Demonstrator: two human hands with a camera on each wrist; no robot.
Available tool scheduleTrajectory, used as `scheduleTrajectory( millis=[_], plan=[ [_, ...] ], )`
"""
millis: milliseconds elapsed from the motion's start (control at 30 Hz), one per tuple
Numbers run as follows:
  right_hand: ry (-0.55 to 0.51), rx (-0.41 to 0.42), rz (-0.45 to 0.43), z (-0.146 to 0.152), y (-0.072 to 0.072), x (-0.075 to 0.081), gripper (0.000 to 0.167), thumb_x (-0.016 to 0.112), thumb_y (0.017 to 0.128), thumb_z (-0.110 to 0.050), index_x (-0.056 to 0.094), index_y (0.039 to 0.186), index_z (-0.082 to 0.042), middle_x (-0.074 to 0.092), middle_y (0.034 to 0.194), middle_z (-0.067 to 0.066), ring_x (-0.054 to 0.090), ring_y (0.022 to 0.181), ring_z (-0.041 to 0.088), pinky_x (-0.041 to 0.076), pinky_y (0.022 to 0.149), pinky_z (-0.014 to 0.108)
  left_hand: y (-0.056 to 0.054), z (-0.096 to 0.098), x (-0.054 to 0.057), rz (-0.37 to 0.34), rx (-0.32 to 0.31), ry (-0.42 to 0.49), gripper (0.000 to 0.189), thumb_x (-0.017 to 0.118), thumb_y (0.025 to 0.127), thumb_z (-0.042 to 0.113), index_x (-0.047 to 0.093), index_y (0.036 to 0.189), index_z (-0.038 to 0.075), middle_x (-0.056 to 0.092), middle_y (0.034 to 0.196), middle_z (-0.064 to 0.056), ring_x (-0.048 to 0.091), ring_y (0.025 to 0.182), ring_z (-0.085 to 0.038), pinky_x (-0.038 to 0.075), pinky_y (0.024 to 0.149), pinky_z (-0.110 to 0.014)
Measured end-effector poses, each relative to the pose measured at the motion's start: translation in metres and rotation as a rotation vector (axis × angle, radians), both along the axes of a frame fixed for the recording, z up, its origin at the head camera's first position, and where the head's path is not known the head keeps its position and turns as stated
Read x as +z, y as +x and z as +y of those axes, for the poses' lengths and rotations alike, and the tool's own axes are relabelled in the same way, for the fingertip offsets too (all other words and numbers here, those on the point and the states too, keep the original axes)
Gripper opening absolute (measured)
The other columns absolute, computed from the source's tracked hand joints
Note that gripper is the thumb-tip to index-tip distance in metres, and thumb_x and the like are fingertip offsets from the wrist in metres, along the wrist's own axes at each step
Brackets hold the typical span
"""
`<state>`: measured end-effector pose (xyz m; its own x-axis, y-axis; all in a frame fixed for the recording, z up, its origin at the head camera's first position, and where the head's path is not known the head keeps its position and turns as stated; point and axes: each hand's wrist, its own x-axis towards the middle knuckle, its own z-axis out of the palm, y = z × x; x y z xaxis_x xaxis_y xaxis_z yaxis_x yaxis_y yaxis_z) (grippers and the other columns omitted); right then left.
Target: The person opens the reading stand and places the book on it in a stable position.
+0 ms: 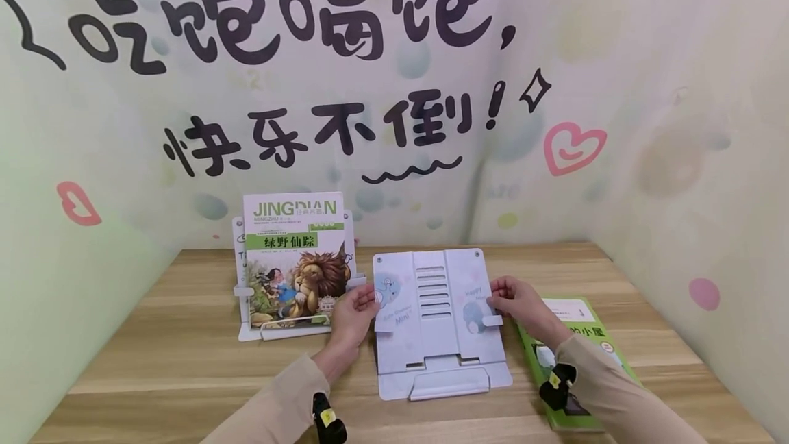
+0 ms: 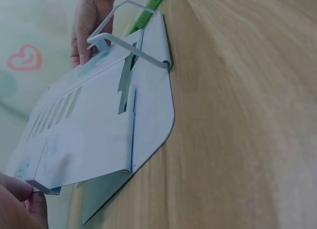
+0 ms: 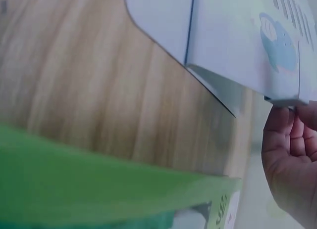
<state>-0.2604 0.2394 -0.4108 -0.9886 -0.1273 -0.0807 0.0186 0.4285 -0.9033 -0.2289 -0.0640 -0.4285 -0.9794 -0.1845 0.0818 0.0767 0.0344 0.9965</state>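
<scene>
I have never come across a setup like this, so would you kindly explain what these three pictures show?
Gladly. There is no machine here: a person works with two bare hands. The widest picture comes from a camera on the head, looking forward and down; the other two come from cameras worn on the left and right wrists.

On the wooden table stands a white folding stand, its slotted panel leaning back. The left hand and the right hand pinch its opposite side edges. To the left, a second stand holds a book with a lion on its cover. To the right lies a green book, partly hidden by the right arm.
</scene>
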Motion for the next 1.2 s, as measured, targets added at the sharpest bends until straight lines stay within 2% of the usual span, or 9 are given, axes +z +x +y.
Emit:
scheduleTrajectory(
  millis=[200, 467, 667, 833, 1033, 1133, 1200],
  plan=[
    [-0.032, 0.011, -0.002, 0.005, 0.005, 0.006, 0.026, 0.06, 0.09, -0.006, 0.047, 0.109, 0.005, 0.052, 0.09, 0.007, 0.049, 0.079, 0.016, 0.048, 0.066, 0.026, -0.003, 0.001, 0.009, -0.002, -0.002, -0.02, 0.032, 0.061, 0.082, -0.011, 0.059, 0.114, -0.01, 0.063, 0.107, -0.024, 0.06, 0.096, -0.026, 0.053, 0.082, -0.027],
    [-0.097, 0.012, 0.035, 0.009, 0.014, 0.008, 0.022, 0.059, 0.09, -0.004, 0.045, 0.105, 0.006, 0.051, 0.086, 0.005, 0.05, 0.076, 0.015, 0.05, 0.065, 0.027, -0.016, 0.004, 0.021, -0.004, -0.021, -0.066, 0.031, 0.06, 0.08, -0.012, 0.06, 0.111, -0.009, 0.063, 0.104, -0.023, 0.06, 0.091, -0.023, 0.053, 0.08, -0.027],
    [-0.118, -0.02, 0.066, 0.007, 0.026, 0.01, 0.022, 0.06, 0.089, -0.003, 0.045, 0.104, 0.005, 0.051, 0.087, 0.005, 0.051, 0.079, 0.013, 0.052, 0.067, 0.023, -0.022, 0.004, 0.028, -0.039, -0.044, -0.084, 0.032, 0.059, 0.082, -0.011, 0.06, 0.113, -0.005, 0.062, 0.107, -0.019, 0.059, 0.094, -0.023, 0.052, 0.084, -0.03],
    [-0.125, -0.063, 0.093, 0.001, 0.033, 0.012, 0.022, 0.06, 0.089, -0.002, 0.046, 0.104, 0.007, 0.051, 0.089, 0.007, 0.051, 0.079, 0.012, 0.053, 0.068, 0.023, -0.028, 0.002, 0.033, -0.039, -0.06, -0.106, 0.032, 0.058, 0.083, -0.01, 0.059, 0.114, -0.005, 0.061, 0.108, -0.019, 0.058, 0.097, -0.025, 0.051, 0.087, -0.034],
    [-0.168, -0.111, 0.186, -0.008, 0.044, 0.012, 0.018, 0.06, 0.087, 0.002, 0.047, 0.099, 0.004, 0.051, 0.084, 0.007, 0.051, 0.075, 0.012, 0.054, 0.066, 0.022, -0.035, 0.0, 0.04, -0.011, -0.081, -0.2, 0.03, 0.058, 0.082, -0.007, 0.059, 0.112, -0.004, 0.062, 0.105, -0.018, 0.058, 0.095, -0.025, 0.05, 0.085, -0.034],
    [-0.171, -0.143, 0.217, -0.012, 0.049, 0.011, 0.015, 0.059, 0.087, 0.004, 0.047, 0.097, 0.003, 0.051, 0.083, 0.006, 0.051, 0.074, 0.011, 0.055, 0.066, 0.023, -0.037, -0.001, 0.046, 0.026, -0.079, -0.267, 0.029, 0.059, 0.082, -0.005, 0.06, 0.111, -0.005, 0.063, 0.104, -0.018, 0.06, 0.095, -0.025, 0.051, 0.085, -0.035],
    [-0.159, -0.165, 0.226, -0.016, 0.053, 0.011, 0.015, 0.057, 0.087, 0.005, 0.047, 0.098, 0.004, 0.051, 0.084, 0.007, 0.051, 0.073, 0.01, 0.056, 0.068, 0.024, -0.038, 0.0, 0.052, 0.073, -0.061, -0.276, 0.03, 0.061, 0.082, -0.005, 0.06, 0.111, -0.004, 0.064, 0.104, -0.018, 0.061, 0.096, -0.027, 0.051, 0.086, -0.036]
  ],
)
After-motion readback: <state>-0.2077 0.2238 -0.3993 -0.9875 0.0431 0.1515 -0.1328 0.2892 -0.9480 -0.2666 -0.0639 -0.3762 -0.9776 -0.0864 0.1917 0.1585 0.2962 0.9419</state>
